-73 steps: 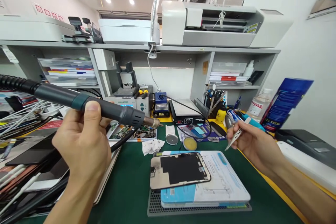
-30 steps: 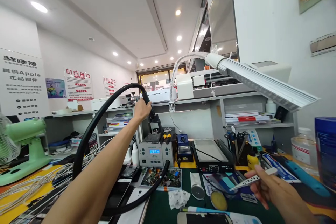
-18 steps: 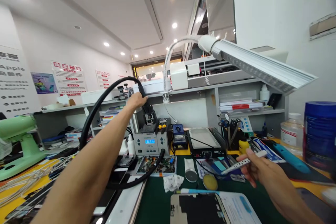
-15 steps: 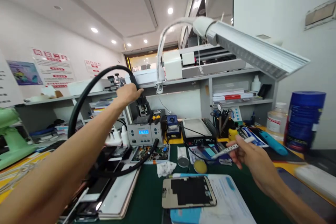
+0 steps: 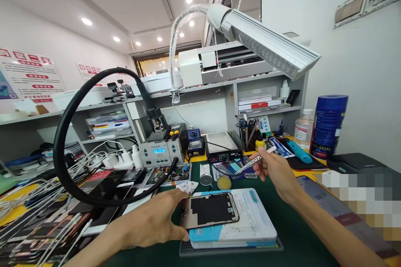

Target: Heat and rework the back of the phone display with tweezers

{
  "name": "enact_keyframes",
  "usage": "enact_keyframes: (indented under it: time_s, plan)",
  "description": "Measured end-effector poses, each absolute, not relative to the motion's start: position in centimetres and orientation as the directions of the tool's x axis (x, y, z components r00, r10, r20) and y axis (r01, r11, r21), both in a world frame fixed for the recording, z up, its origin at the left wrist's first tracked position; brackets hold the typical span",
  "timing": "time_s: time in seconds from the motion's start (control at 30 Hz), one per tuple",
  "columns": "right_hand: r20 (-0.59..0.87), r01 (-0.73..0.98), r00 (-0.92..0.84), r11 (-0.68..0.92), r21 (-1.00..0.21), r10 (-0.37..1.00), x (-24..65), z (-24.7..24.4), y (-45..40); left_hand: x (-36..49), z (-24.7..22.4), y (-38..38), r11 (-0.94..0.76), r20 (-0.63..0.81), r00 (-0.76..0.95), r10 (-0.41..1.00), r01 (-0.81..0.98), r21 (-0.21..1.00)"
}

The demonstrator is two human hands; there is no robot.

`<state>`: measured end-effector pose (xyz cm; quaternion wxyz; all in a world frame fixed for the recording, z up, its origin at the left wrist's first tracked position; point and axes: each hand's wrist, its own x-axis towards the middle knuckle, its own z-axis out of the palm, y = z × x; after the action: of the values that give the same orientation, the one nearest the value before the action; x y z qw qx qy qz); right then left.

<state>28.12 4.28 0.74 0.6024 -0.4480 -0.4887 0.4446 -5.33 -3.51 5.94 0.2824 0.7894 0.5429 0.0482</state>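
Observation:
A phone screen assembly [image 5: 214, 210], its black and tan back facing up, lies on a white and blue box [image 5: 253, 217]. My left hand [image 5: 156, 219] spans the screen's left end, with the thumb at the near corner and a finger at the far corner. Its other fingers are partly hidden. Above the right side of the mat, my right hand [image 5: 274, 171] pinches a pair of silver tweezers with holes along the arms [image 5: 249, 164]. Their tips point left, near a round yellowish tin [image 5: 224, 182] and a small grey round container [image 5: 206, 179].
A black hose [image 5: 58, 133] loops from the hot-air station [image 5: 159, 152] on the left. Phones and cables [image 5: 40, 225] pile up at the left. A heating plate [image 5: 221, 142] and a blue soldering unit [image 5: 195, 144] stand behind. A lamp [image 5: 269, 41] hangs overhead.
My left hand has left the hose's handle, now seated in its stand, and come down to the phone screen. The right hand keeps the tweezers. The view has shifted.

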Motion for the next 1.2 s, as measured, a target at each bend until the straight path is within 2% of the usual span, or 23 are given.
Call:
enact_keyframes:
  time_s: [0.17,0.3,0.43,0.57,0.87,1.07,1.2]
  plan:
    - [0.181,-0.108,0.118,0.194,-0.975,0.976,28.2,0.9,4.3,-5.8,6.3,-2.2,-0.142,-0.272,0.456,0.847,0.688,0.712]
    - [0.166,-0.125,0.135,0.183,-0.975,0.977,28.3,0.9,4.4,-6.8,5.8,-0.3,0.162,-0.398,0.461,0.793,0.469,0.868]
    - [0.153,-0.135,0.150,0.174,-0.975,0.977,28.4,1.1,4.3,-7.8,4.9,0.6,0.416,-0.491,0.537,0.686,0.264,0.870]
    - [0.151,-0.149,0.164,0.176,-0.973,0.975,28.3,1.3,4.2,-7.9,4.3,0.3,0.523,-0.474,0.636,0.609,0.128,0.843]
    - [0.158,-0.147,0.177,0.185,-0.972,0.971,28.0,1.9,3.8,-7.9,3.9,-0.3,0.525,-0.388,0.765,0.514,0.077,0.848]
    - [0.167,-0.093,0.121,0.179,-0.979,0.978,28.3,1.6,4.1,-7.8,3.9,-0.5,0.433,-0.378,0.726,0.575,0.122,0.893]
    - [0.140,0.030,0.075,0.138,-0.990,0.987,29.4,1.6,4.1,-8.2,5.0,-1.2,0.254,-0.303,0.651,0.696,0.172,0.952]
